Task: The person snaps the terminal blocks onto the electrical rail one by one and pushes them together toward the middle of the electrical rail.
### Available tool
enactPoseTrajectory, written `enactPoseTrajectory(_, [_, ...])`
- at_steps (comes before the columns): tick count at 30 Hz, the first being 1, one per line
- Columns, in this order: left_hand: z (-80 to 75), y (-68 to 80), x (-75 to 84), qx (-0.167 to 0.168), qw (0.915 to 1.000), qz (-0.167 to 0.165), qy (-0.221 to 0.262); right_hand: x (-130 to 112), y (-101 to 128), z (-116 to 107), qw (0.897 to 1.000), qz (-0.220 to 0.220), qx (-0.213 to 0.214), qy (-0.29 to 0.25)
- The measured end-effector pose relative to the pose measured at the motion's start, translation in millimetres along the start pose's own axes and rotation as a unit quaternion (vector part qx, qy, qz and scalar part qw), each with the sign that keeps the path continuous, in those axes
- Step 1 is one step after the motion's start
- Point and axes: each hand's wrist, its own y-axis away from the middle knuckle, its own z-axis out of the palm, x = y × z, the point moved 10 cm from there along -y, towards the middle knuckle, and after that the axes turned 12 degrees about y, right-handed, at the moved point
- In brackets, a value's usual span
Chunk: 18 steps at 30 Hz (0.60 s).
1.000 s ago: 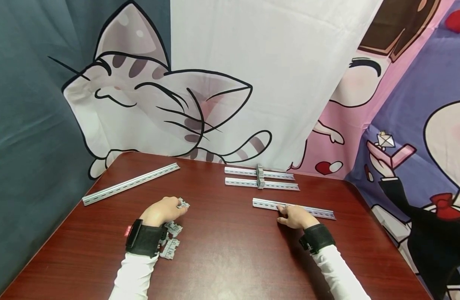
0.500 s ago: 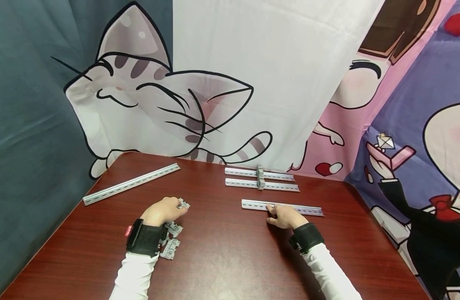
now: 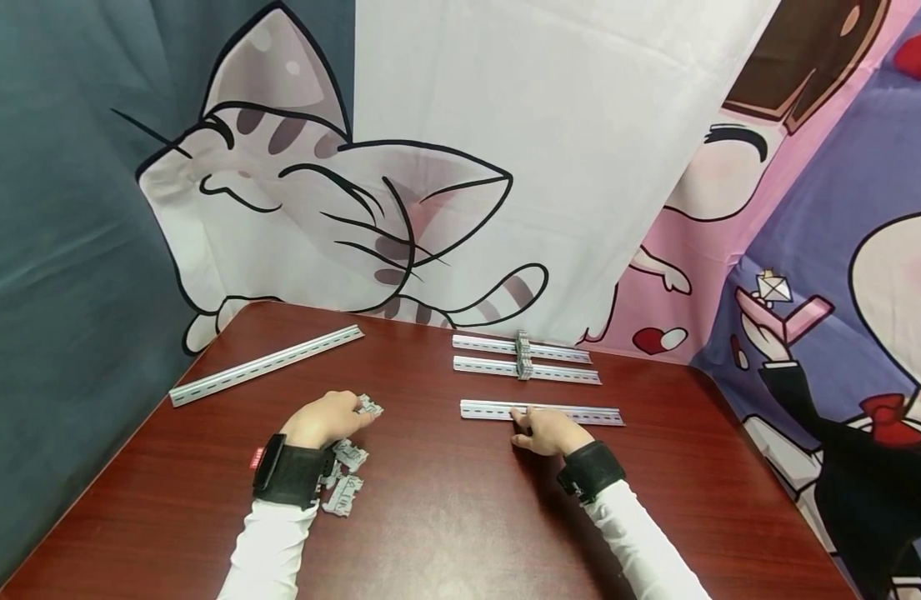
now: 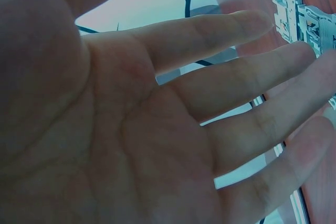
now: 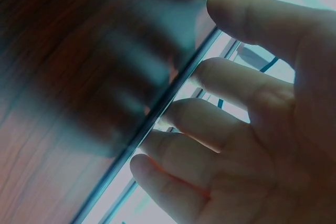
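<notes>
My right hand (image 3: 553, 432) rests its fingertips on a slotted metal DIN rail (image 3: 483, 409) lying at the right-middle of the table. In the right wrist view its fingers (image 5: 210, 116) are extended along the rail's edge, not wrapped round it. Over on the left, my left hand (image 3: 327, 421) lies low beside grey terminal blocks. One block (image 3: 370, 406) shows past its fingertips, and more blocks (image 3: 343, 496) lie by the wrist, partly hidden. The left wrist view shows these fingers (image 4: 247, 80) spread and fairly straight, with grey blocks (image 4: 317, 27) beyond them.
Two parallel DIN rails (image 3: 483, 342) lie at the back right, with a row of grey terminal blocks (image 3: 523, 356) standing across both. A longer rail (image 3: 265, 367) slants along the table's left edge. A printed cloth (image 3: 580, 125) hangs behind the brown table (image 3: 445, 517).
My right hand has slid the near DIN rail to the left across the table, and the rail now lies more level in the view. My left hand stays by the terminal blocks.
</notes>
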Motion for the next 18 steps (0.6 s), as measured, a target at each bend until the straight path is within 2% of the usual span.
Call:
enactPoseTrajectory(12, [-2.1, 1.2, -5.9, 0.003, 0.9999, 0.0, 0.015, -33.6, -14.5, -10.1, 0.999, -0.018, 0.001, 0.039])
enactPoseTrajectory(18, [-2.8, -2.3, -3.9, 0.023, 0.9996, 0.012, 0.012, -47.4, -20.3, -11.9, 0.999, -0.013, -0.004, 0.049])
